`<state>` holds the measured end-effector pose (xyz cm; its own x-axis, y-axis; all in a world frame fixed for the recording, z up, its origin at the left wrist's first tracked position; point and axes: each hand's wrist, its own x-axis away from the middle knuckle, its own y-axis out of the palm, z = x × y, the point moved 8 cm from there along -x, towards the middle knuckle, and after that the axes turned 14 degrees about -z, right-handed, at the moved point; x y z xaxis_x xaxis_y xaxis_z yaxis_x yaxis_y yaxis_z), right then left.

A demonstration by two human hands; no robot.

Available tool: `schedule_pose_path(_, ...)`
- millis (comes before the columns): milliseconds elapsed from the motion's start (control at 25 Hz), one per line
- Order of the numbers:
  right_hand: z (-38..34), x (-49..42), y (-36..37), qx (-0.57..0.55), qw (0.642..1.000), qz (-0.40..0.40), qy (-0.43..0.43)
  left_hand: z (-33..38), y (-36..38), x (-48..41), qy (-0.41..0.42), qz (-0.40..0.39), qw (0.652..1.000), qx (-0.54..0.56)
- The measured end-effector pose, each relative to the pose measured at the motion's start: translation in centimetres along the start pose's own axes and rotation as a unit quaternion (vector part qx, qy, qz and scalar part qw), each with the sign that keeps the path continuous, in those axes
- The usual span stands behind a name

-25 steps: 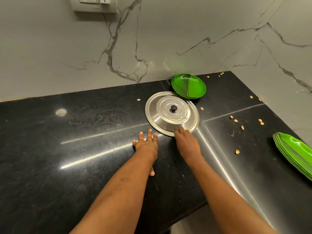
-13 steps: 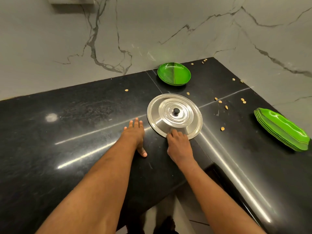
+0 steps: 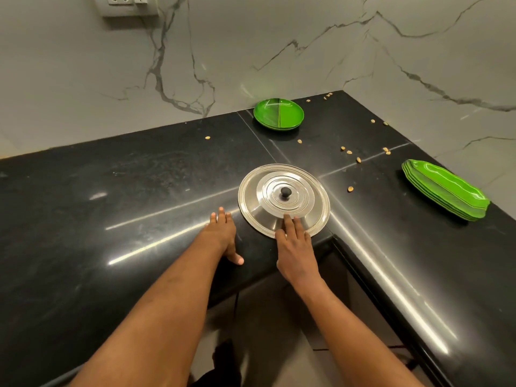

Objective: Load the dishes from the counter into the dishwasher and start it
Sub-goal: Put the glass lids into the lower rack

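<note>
A round steel lid (image 3: pixel 282 188) with a black knob lies near the inner corner of the black counter (image 3: pixel 139 191), its near rim at the counter's edge. My right hand (image 3: pixel 294 247) rests flat on that near rim, fingers straight. My left hand (image 3: pixel 223 236) lies flat on the counter just left of the lid, not touching it. A small round green plate (image 3: pixel 278 113) sits by the back wall. A stack of green leaf-shaped plates (image 3: pixel 446 189) lies on the counter at the right. No dishwasher is in view.
Scattered small seeds or shells (image 3: pixel 350 188) lie on the counter between the lid and the plates. A marble wall with a socket plate (image 3: pixel 127 4) rises behind. Floor shows below the counter's inner corner.
The lid has slid toward me, away from the round green plate, under my right hand, and now reaches the counter's edge. My left hand stays flat on the counter.
</note>
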<state>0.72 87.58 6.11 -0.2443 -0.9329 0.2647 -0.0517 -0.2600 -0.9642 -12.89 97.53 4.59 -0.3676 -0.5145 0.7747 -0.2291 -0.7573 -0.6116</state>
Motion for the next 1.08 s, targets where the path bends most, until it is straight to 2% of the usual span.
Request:
schedule_pose_path(120, 0.1, 2.3, 1.3, 0.015, 0.999, -0.030, -0.010, 1.0, 1.8, 1.4, -0.002, 0.008, 1.000, 0.007)
schedule_pose_path(280, 0.4, 5.3, 1.4, 0.069, 0.998, -0.005, -0.003, 1.5, 4.5, 3.4, 0.010, 0.032, 0.999, 0.013)
schedule_pose_path(360, 0.5, 6.5, 0.6, 0.067, 0.996, 0.044, -0.028, 1.5, 6.4, 4.7, 0.009, 0.055, 0.998, 0.010)
schedule_pose_path(480, 1.2, 9.2, -1.6, 0.052, 0.984, 0.169, -0.036, 2.3, 8.9, 6.5, 0.007, 0.105, 0.994, -0.005)
schedule_pose_path(560, 2.5, 11.3, -3.3, 0.018, 0.971, 0.239, -0.007, 3.3, 10.1, 7.6, 0.019, 0.117, 0.993, -0.012)
schedule_pose_path(640, 4.6, 13.4, -5.1, -0.076, 0.954, 0.284, 0.063, 4.0, 10.7, 8.6, 0.031, 0.127, 0.991, -0.023)
schedule_pose_path(760, 7.3, 17.8, -6.8, -0.246, 0.888, 0.331, 0.202, 4.8, 11.2, 9.9, 0.060, 0.132, 0.989, -0.045)
schedule_pose_path(880, 9.4, 22.1, -5.6, -0.391, 0.792, 0.335, 0.329, 5.8, 11.8, 11.3, 0.094, 0.141, 0.983, -0.065)
schedule_pose_path(960, 10.1, 24.5, -3.2, -0.479, 0.722, 0.330, 0.374, 6.3, 12.5, 12.1, 0.111, 0.150, 0.979, -0.087)
schedule_pose_path(1080, 9.6, 27.8, 1.4, -0.595, 0.620, 0.336, 0.385, 6.5, 14.0, 13.6, 0.137, 0.155, 0.971, -0.119)
